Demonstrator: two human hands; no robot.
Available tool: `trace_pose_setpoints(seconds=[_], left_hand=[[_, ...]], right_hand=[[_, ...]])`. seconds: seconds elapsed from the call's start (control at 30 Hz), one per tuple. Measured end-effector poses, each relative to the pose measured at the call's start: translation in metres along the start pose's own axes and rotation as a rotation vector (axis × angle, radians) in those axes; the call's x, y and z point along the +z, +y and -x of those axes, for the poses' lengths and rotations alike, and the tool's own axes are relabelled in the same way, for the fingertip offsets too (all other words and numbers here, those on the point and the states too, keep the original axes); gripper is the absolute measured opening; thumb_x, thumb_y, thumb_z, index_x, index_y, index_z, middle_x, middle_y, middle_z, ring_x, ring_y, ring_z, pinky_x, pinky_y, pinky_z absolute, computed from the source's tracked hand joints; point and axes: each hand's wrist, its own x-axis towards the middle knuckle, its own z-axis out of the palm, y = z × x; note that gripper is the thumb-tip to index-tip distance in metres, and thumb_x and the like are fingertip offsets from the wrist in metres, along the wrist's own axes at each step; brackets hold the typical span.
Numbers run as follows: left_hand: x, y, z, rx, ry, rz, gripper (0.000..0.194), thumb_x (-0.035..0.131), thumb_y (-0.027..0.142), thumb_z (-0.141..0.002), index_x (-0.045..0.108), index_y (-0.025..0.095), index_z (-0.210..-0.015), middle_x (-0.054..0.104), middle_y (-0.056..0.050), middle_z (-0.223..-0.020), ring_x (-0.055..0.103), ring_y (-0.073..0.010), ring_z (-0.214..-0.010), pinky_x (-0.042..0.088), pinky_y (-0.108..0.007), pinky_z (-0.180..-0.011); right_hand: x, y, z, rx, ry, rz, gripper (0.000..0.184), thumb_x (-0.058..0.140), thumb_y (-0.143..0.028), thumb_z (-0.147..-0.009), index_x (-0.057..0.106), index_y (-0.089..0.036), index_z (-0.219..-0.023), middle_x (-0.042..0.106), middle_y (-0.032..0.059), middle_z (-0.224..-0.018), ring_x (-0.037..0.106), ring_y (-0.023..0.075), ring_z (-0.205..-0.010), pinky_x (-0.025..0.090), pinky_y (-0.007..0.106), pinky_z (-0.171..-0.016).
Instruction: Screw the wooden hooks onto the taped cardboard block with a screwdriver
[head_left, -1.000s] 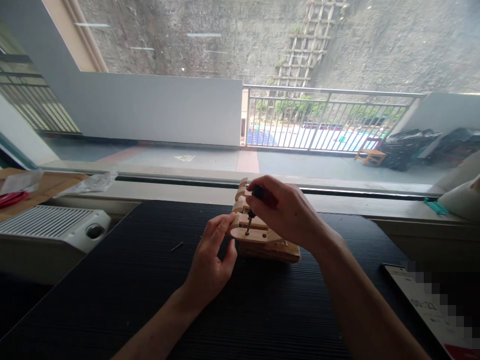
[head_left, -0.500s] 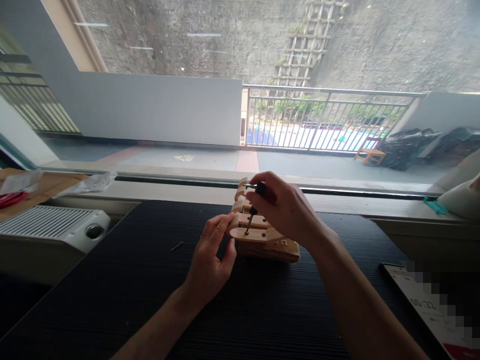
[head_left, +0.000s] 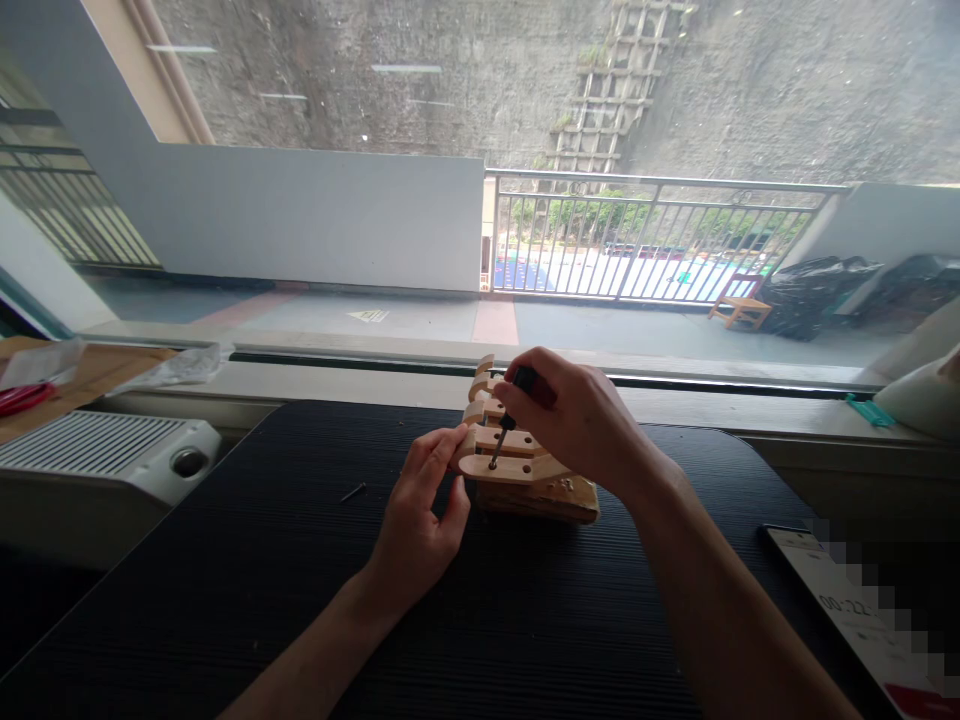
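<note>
My right hand (head_left: 574, 405) is wrapped round the dark handle of a screwdriver (head_left: 508, 421). Its shaft slants down, and the tip meets a hole in the nearest slat of a pale wooden slatted piece (head_left: 514, 468). Several slats with rounded ends lie side by side, with dark holes along them. At their left end, my left hand (head_left: 424, 500) grips the rounded tips between fingers and thumb. Under the slats sits a rough brown wood block (head_left: 551, 502). The far slats are partly hidden by my right hand.
On the black table (head_left: 300, 590), a loose screw (head_left: 352, 492) lies left of my left hand. A phone (head_left: 825, 600) showing a timer lies at the right. Beyond the table are a windowsill (head_left: 255, 384), a white radiator (head_left: 112, 455) and a teal plastic item (head_left: 870, 411).
My right hand has turned slightly on the screwdriver, its index finger now curled closer round the handle. My left thumb has shifted a little. The wooden piece stays in place.
</note>
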Motion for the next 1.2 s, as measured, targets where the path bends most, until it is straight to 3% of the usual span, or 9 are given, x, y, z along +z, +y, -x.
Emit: trace_pose_setpoints(seconds=[0.17,0.3,0.4,0.5,0.7,0.9,1.07,1.2], left_hand=[[0.002,0.000,0.002,-0.048,0.018,0.054,0.048,0.048,0.010,-0.082,0.044,0.023,-0.128,0.050,-0.008,-0.120,0.052,-0.0197,-0.106,0.044,-0.038,-0.094],[0.003,-0.001,0.001,-0.297,0.062,0.226,0.046,0.052,0.019,-0.083,0.043,0.023,-0.127,0.055,-0.007,-0.116,0.058,-0.0151,-0.090,0.050,-0.032,-0.083],[0.002,-0.002,-0.002,-0.487,0.059,0.388,0.040,0.055,0.027,-0.082,0.049,0.020,-0.121,0.060,-0.006,-0.111,0.060,-0.0158,-0.092,0.050,-0.031,-0.082],[0.001,-0.001,-0.004,-0.573,0.016,0.518,0.037,0.057,0.031,-0.081,0.053,0.018,-0.116,0.063,-0.006,-0.108,0.061,-0.0172,-0.095,0.049,-0.030,-0.083],[0.002,-0.001,-0.004,-0.594,0.009,0.532,0.039,0.062,0.031,-0.077,0.056,0.018,-0.112,0.065,-0.005,-0.105,0.063,-0.0168,-0.090,0.051,-0.027,-0.075],[0.004,-0.003,-0.002,-0.546,0.027,0.443,0.034,0.062,0.030,-0.076,0.058,0.018,-0.108,0.067,-0.004,-0.100,0.063,-0.0163,-0.087,0.050,-0.029,-0.079],[0.005,-0.005,-0.001,-0.524,0.024,0.426,0.034,0.062,0.031,-0.077,0.056,0.018,-0.109,0.067,-0.004,-0.100,0.064,-0.0161,-0.087,0.050,-0.029,-0.080],[0.005,-0.005,0.000,-0.521,0.023,0.440,0.034,0.061,0.031,-0.078,0.056,0.019,-0.110,0.067,-0.004,-0.102,0.064,-0.0162,-0.089,0.049,-0.029,-0.082]], right_hand=[[0.000,-0.005,0.002,-0.044,-0.028,-0.043,0.022,0.043,-0.036,-0.087,0.057,-0.022,-0.097,0.056,-0.0017,-0.065,0.043,0.0088,-0.056,0.027,0.023,-0.055],[0.002,-0.003,0.001,-0.024,-0.025,-0.017,0.022,0.044,-0.038,-0.087,0.055,-0.021,-0.096,0.056,-0.0014,-0.063,0.043,0.0091,-0.054,0.026,0.023,-0.053],[0.001,-0.003,0.001,-0.015,-0.028,0.000,0.022,0.044,-0.040,-0.087,0.055,-0.022,-0.092,0.054,-0.0024,-0.060,0.041,0.0085,-0.052,0.025,0.023,-0.053],[0.000,-0.003,0.002,-0.030,-0.032,-0.014,0.022,0.044,-0.040,-0.086,0.055,-0.023,-0.094,0.054,-0.0029,-0.060,0.041,0.0086,-0.053,0.025,0.023,-0.054],[0.004,0.000,-0.001,-0.006,-0.020,-0.034,0.022,0.046,-0.041,-0.085,0.054,-0.020,-0.086,0.053,-0.0023,-0.059,0.040,0.0080,-0.052,0.025,0.022,-0.052],[0.004,0.005,-0.002,0.058,0.018,-0.013,0.024,0.047,-0.042,-0.084,0.054,-0.019,-0.084,0.054,-0.0019,-0.060,0.041,0.0079,-0.053,0.025,0.023,-0.052],[-0.001,-0.002,0.003,-0.047,-0.049,-0.053,0.021,0.046,-0.036,-0.085,0.054,-0.025,-0.101,0.055,-0.0036,-0.065,0.040,0.0078,-0.055,0.026,0.022,-0.054],[-0.003,-0.002,0.003,-0.054,-0.060,-0.073,0.019,0.047,-0.037,-0.085,0.056,-0.022,-0.090,0.053,-0.0034,-0.062,0.040,0.0071,-0.054,0.026,0.022,-0.054]])
